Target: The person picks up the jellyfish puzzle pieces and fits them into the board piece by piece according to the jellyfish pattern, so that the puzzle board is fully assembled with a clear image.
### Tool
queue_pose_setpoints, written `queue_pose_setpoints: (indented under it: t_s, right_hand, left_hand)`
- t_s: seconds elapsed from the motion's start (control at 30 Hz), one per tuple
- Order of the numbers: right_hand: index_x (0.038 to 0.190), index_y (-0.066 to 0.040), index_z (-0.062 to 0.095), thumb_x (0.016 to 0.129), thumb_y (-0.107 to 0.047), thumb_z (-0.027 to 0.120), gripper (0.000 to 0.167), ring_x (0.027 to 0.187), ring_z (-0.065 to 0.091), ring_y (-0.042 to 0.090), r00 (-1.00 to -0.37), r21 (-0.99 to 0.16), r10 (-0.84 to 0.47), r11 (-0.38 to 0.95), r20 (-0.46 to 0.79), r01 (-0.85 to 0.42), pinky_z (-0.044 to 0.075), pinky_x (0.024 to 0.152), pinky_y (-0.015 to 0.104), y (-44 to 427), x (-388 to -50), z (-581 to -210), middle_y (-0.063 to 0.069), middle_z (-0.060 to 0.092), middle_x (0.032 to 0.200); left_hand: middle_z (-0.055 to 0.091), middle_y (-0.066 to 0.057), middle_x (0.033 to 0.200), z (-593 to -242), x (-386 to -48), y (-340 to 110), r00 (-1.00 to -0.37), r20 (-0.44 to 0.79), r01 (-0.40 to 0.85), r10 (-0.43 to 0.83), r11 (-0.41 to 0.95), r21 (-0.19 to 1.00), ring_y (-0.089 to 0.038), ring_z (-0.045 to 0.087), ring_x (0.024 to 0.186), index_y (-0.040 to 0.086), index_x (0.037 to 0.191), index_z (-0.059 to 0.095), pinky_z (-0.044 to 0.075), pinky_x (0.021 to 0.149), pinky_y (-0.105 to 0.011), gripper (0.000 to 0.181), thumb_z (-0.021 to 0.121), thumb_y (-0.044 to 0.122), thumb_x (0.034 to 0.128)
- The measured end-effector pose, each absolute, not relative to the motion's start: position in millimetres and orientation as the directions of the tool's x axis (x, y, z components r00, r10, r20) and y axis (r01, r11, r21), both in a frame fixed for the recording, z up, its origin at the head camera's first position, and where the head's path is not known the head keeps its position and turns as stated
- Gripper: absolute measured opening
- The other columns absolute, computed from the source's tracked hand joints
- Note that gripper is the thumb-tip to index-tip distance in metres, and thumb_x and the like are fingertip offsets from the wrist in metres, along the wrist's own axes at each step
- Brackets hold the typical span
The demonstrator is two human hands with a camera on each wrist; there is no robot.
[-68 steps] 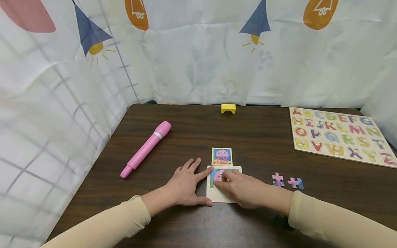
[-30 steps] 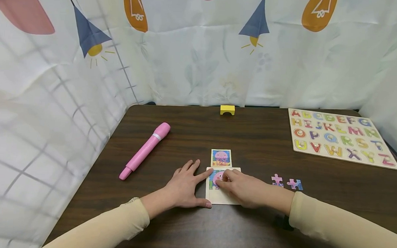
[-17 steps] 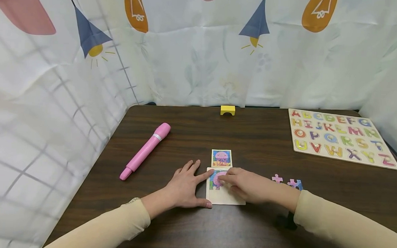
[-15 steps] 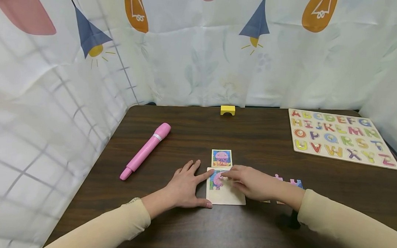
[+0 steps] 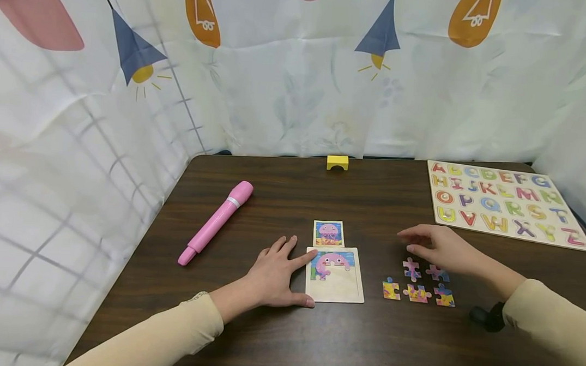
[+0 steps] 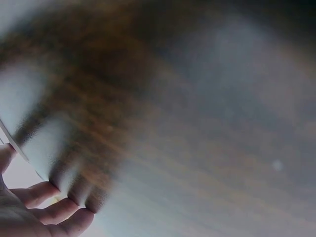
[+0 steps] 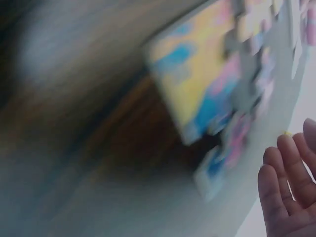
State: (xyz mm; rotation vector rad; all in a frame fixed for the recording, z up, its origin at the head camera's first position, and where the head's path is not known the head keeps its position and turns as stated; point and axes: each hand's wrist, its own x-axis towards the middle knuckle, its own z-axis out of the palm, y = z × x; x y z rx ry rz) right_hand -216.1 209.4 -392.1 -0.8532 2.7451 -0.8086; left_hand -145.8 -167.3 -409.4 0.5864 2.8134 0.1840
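Observation:
My left hand (image 5: 274, 275) lies spread on the table, its index fingertip and thumb touching the left edge of a pale puzzle board (image 5: 339, 289). Joined pieces on the board form the top and left of a pink jellyfish picture (image 5: 333, 259); the rest of its tray is bare. Directly above it lies a small jellyfish picture card (image 5: 328, 233). To the right, my right hand (image 5: 442, 247) hovers over several loose puzzle pieces (image 5: 418, 294), holding nothing, fingers loosely bent. It partly covers a pink and blue piece (image 5: 437, 273). In the right wrist view the pieces are blurred.
A pink microphone-shaped toy (image 5: 216, 223) lies at the left. At the back edge stands a yellow arch block (image 5: 337, 162). An alphabet board (image 5: 508, 206) lies at the back right, near the right hand. A printed curtain (image 5: 297, 85) encloses the table's back and sides.
My right hand has let go of the piece at the board's upper right and moved right over the loose pieces, uncovering the board and the lower pieces. The left hand stays put.

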Motion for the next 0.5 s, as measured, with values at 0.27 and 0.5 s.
queue_pose_setpoints:
  t_s: [0.27, 0.5]
  right_hand:
    - [0.123, -0.012, 0.072, 0.093, -0.030, 0.077, 0.036, 0.102, 0.069, 0.015, -0.831, -0.530, -0.556, 0.713, -0.030, -0.458, 0.056, 0.082, 0.029, 231, -216, -402, 0.001, 0.074, 0.117]
    - [0.110, -0.020, 0.076, 0.082, -0.038, 0.085, 0.034, 0.101, 0.064, 0.013, -0.801, -0.471, -0.598, 0.715, -0.028, -0.517, 0.055, 0.087, 0.033, 235, -215, -405, -0.005, 0.069, 0.110]
  left_hand:
    - [0.028, -0.018, 0.167, -409, -145, -167, -0.884, -0.232, 0.370, 0.407, 0.910, 0.185, -0.044, 0.026, 0.153, 0.037, 0.159, 0.035, 0.037, 0.113, -0.063, 0.099, 0.070, 0.078, 0.0759]
    - [0.028, -0.018, 0.167, -408, -145, -167, -0.883, -0.231, 0.374, 0.407, 0.911, 0.176, -0.044, 0.026, 0.153, 0.037, 0.159, 0.035, 0.037, 0.113, -0.062, 0.099, 0.069, 0.078, 0.0760]
